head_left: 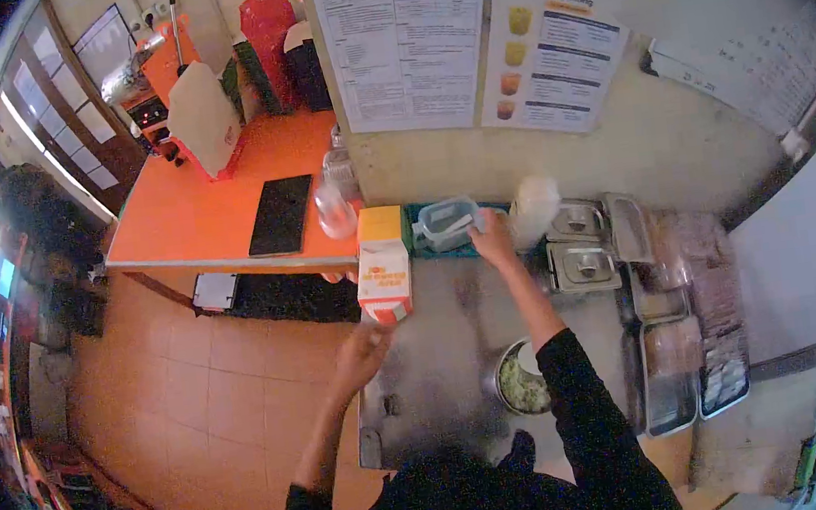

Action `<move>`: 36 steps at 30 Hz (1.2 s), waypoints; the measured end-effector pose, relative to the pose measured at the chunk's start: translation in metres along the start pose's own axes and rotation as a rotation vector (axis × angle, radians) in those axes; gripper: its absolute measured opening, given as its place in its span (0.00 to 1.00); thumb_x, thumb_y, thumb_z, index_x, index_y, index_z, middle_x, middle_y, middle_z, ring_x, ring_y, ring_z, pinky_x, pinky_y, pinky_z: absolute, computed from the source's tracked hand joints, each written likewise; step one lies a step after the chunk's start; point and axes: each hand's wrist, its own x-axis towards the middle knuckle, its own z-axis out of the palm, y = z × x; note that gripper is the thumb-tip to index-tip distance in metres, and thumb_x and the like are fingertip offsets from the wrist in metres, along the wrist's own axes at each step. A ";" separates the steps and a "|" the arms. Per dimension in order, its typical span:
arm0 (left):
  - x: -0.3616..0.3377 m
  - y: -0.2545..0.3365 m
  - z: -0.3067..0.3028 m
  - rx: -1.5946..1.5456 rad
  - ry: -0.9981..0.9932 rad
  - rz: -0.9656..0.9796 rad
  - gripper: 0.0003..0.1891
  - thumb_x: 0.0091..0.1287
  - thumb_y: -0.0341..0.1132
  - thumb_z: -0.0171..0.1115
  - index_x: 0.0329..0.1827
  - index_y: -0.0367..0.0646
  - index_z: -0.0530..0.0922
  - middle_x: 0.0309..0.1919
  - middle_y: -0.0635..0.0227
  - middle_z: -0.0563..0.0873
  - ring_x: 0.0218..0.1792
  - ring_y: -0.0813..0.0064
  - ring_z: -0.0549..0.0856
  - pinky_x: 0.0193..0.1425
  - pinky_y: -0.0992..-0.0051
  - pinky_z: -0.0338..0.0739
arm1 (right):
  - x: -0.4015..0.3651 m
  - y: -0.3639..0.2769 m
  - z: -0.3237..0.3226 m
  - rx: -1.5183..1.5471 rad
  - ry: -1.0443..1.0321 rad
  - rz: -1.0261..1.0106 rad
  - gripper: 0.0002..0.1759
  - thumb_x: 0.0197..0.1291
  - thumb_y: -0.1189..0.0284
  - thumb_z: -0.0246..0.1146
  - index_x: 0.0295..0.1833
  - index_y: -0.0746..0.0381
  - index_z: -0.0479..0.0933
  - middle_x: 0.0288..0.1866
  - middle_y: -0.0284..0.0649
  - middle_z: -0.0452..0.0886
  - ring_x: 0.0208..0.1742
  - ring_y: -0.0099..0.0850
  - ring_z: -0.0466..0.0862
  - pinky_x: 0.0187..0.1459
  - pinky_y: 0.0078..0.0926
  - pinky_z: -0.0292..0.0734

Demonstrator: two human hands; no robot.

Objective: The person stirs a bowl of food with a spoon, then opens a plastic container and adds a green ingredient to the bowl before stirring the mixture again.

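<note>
My right hand (494, 237) is at the right side of a clear plastic tub (448, 235), fingers closed. A small white strip lies by the fingertips, too blurred to name. My left hand (363, 355) is at the lower end of a white and orange carton (383, 276) with a yellow top. Its fingers are curled against the red-and-white lower part; what they grip, if anything, is hidden. Below my right forearm stands a round metal bowl (521, 383) of pale green shredded food, with a white piece at its rim.
Lidded steel pans (583, 267) and trays with stacked packets (714, 311) line the steel counter's right side. Behind the tub stands a stack of whitish cups (535, 208). An orange table (202, 213) holds a black tablet-like slab (281, 215). Printed sheets (404, 44) hang on the wall.
</note>
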 end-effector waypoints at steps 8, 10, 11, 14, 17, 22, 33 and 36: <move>0.236 -0.012 0.055 0.330 0.332 0.343 0.16 0.59 0.31 0.54 0.48 0.32 0.69 0.42 0.49 0.75 0.39 0.54 0.75 0.43 0.62 0.71 | 0.020 0.022 0.029 -0.107 0.132 0.008 0.19 0.52 0.66 0.60 0.47 0.64 0.69 0.41 0.50 0.74 0.47 0.47 0.72 0.49 0.42 0.67; 0.256 -0.019 0.063 0.841 -0.041 0.329 0.17 0.57 0.29 0.53 0.49 0.30 0.68 0.42 0.47 0.73 0.38 0.51 0.73 0.45 0.59 0.70 | 0.021 0.033 0.033 0.004 0.114 -0.004 0.18 0.52 0.65 0.60 0.46 0.64 0.69 0.40 0.50 0.75 0.46 0.47 0.73 0.48 0.42 0.68; 0.260 -0.027 0.066 1.104 -0.227 0.287 0.18 0.56 0.28 0.52 0.49 0.29 0.68 0.43 0.46 0.73 0.38 0.50 0.72 0.45 0.57 0.69 | 0.021 0.023 0.026 0.011 0.092 0.041 0.18 0.53 0.64 0.59 0.45 0.64 0.69 0.39 0.50 0.75 0.45 0.47 0.73 0.47 0.42 0.68; 0.252 -0.060 0.078 0.627 0.153 0.418 0.21 0.51 0.26 0.51 0.49 0.26 0.65 0.43 0.41 0.70 0.38 0.45 0.69 0.49 0.54 0.66 | 0.025 0.026 0.032 -0.004 0.129 0.027 0.18 0.54 0.62 0.57 0.45 0.65 0.70 0.38 0.50 0.76 0.45 0.47 0.74 0.46 0.42 0.68; 0.241 -0.064 0.089 0.521 0.280 0.430 0.17 0.53 0.26 0.51 0.45 0.26 0.64 0.41 0.41 0.70 0.44 0.44 0.68 0.51 0.54 0.64 | 0.030 0.037 0.045 -0.130 0.102 -0.013 0.18 0.55 0.61 0.57 0.44 0.65 0.70 0.38 0.51 0.76 0.45 0.47 0.74 0.46 0.42 0.68; 0.228 -0.053 0.084 0.300 0.205 0.255 0.16 0.58 0.31 0.53 0.45 0.31 0.64 0.41 0.44 0.71 0.47 0.47 0.69 0.52 0.55 0.63 | 0.032 0.032 0.033 -0.060 0.001 -0.044 0.17 0.57 0.61 0.56 0.42 0.65 0.71 0.40 0.51 0.77 0.44 0.48 0.74 0.47 0.42 0.68; 0.128 0.051 0.082 -0.616 0.516 0.058 0.11 0.68 0.42 0.48 0.43 0.45 0.62 0.32 0.69 0.73 0.33 0.72 0.73 0.43 0.71 0.67 | -0.012 -0.063 -0.067 0.614 0.019 0.217 0.15 0.62 0.58 0.51 0.42 0.60 0.69 0.31 0.35 0.74 0.27 0.26 0.73 0.25 0.23 0.69; 0.084 0.101 0.073 -0.065 0.596 0.149 0.09 0.68 0.39 0.48 0.43 0.47 0.60 0.31 0.74 0.71 0.32 0.82 0.71 0.38 0.79 0.67 | -0.057 -0.090 -0.115 0.831 -0.125 0.394 0.15 0.64 0.58 0.49 0.41 0.59 0.70 0.26 0.32 0.70 0.22 0.20 0.70 0.18 0.18 0.63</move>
